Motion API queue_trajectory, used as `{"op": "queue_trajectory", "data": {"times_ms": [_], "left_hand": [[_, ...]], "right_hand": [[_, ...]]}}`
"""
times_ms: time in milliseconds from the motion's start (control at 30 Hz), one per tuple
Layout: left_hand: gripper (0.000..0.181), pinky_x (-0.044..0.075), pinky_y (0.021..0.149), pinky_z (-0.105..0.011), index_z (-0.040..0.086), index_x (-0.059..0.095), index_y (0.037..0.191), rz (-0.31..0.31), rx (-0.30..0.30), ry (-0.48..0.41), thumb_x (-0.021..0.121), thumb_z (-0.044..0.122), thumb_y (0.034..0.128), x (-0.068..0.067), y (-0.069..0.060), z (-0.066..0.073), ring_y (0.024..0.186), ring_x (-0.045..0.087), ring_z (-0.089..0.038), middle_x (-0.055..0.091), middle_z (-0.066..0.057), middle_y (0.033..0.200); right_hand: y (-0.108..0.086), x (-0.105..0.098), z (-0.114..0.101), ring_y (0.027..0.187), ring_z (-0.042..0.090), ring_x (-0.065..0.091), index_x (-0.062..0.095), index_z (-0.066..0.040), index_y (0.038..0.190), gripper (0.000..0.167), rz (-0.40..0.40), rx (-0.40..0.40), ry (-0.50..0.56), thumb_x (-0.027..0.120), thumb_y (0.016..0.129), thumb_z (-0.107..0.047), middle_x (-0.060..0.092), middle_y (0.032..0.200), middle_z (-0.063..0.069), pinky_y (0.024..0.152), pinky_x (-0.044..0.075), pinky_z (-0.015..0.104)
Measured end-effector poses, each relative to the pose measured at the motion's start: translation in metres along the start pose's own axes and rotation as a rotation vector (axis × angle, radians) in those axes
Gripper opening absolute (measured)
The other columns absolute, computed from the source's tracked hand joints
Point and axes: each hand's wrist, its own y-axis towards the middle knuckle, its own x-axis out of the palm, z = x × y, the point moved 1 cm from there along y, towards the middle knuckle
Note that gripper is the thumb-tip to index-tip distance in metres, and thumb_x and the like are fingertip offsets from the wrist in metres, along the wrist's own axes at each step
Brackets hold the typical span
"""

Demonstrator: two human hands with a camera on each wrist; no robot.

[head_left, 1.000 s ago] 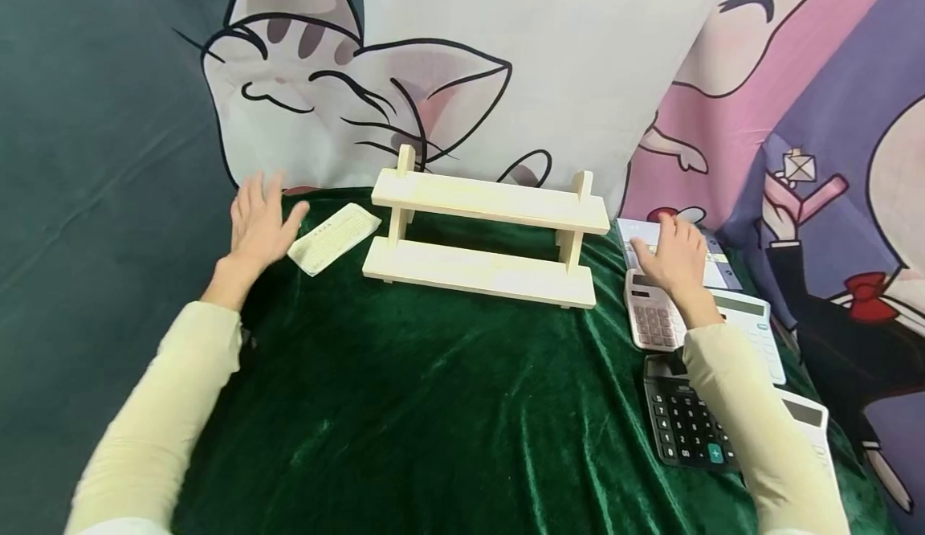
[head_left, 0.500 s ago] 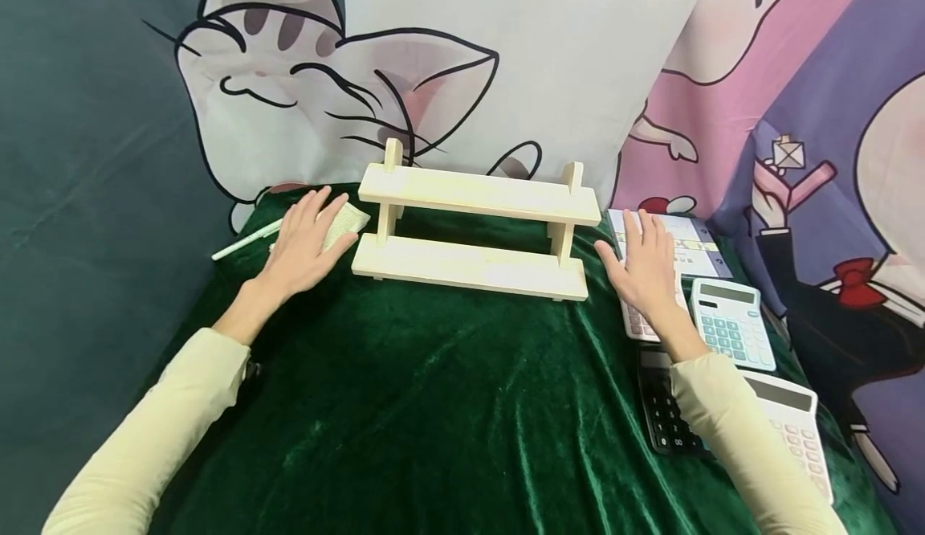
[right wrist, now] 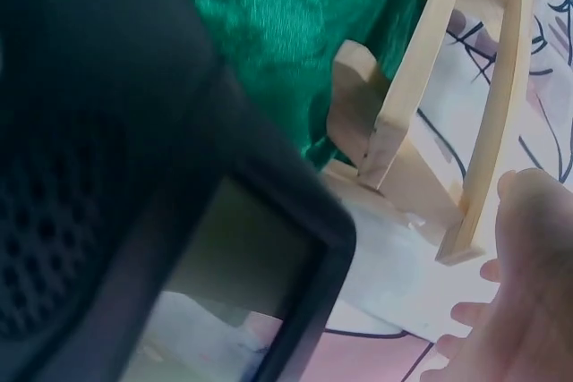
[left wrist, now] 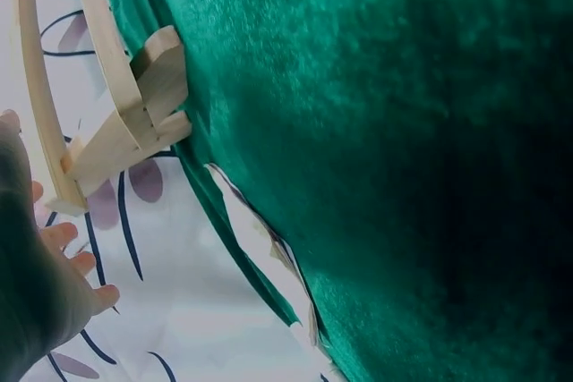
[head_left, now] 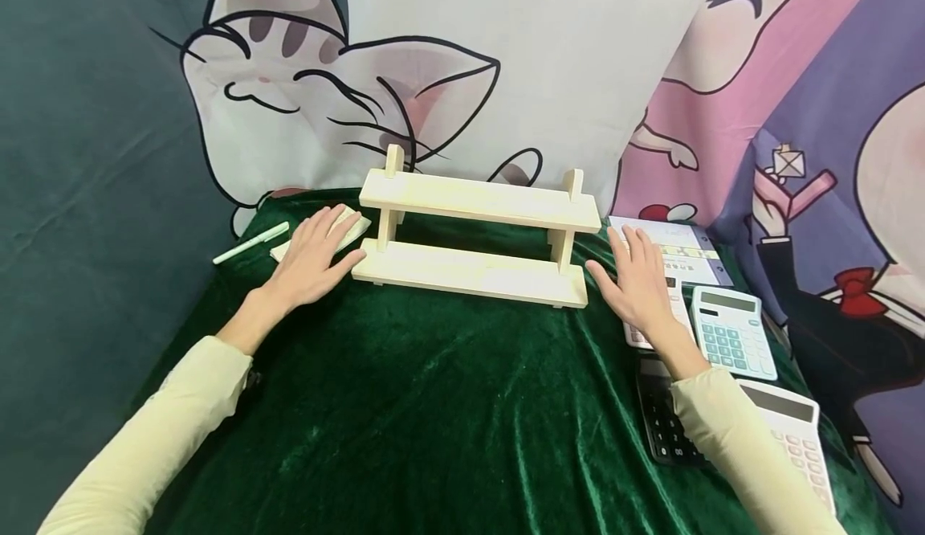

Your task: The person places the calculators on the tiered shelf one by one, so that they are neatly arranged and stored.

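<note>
A two-tier pale wooden shelf (head_left: 477, 202) stands at the back of the green cloth. My left hand (head_left: 309, 266), fingers straight and palm down, is over a cream paper booklet (head_left: 356, 228) left of the shelf and partly hides it. A white pen (head_left: 253, 243) lies beyond that hand. My right hand (head_left: 637, 284) is spread above a pink calculator (head_left: 677, 306) to the shelf's right. Neither hand holds anything; whether they touch what lies below is unclear. In the right wrist view, a black calculator (right wrist: 242, 257) looms large in front of the right hand (right wrist: 528, 266).
A white and lilac booklet (head_left: 694, 258) lies behind the calculators. A pale blue calculator (head_left: 733, 338) and a white calculator (head_left: 795, 439) lie at the right, partly under the right sleeve. Printed cloth (head_left: 564, 61) hangs close behind the shelf.
My left hand has moved right and nearer to me, now over the cream booklet, and the pen has come into view. My right hand has shifted left, uncovering the pale blue calculator.
</note>
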Motion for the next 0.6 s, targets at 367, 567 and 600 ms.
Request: {"op": "queue_trajectory", "data": {"times_ms": [367,567,600], "left_hand": [[0.063,0.017,0.116,-0.065,0.017,0.034,0.155,-0.02,0.018,-0.006,0.05,0.048,0.1021,0.009,0.0,0.008,0.149,0.021,-0.039,0.027,-0.017,0.161],[0.064,0.016,0.116,-0.065,0.018,0.033,0.156,-0.057,-0.013,-0.041,0.048,0.051,0.1025,0.014,0.002,0.011,0.15,0.02,-0.037,0.026,-0.015,0.162],[0.065,0.016,0.116,-0.065,0.017,0.033,0.156,-0.063,-0.021,-0.054,0.048,0.051,0.1025,0.015,0.002,0.012,0.15,0.02,-0.038,0.026,-0.016,0.162]], "right_hand": [[-0.017,-0.002,0.014,0.144,0.05,0.022,0.035,-0.005,0.152,0.072,-0.048,0.056,-0.002,0.052,0.099,-0.051,0.031,0.154,0.029,0.115,0.015,0.066],[-0.028,-0.009,0.026,0.14,0.051,0.027,0.035,-0.002,0.151,0.072,-0.021,0.076,-0.023,0.052,0.1,-0.049,0.034,0.15,0.032,0.113,0.02,0.065],[-0.031,-0.01,0.028,0.14,0.051,0.027,0.034,-0.002,0.152,0.072,-0.026,0.088,-0.024,0.051,0.1,-0.049,0.033,0.15,0.033,0.113,0.02,0.065]]}}
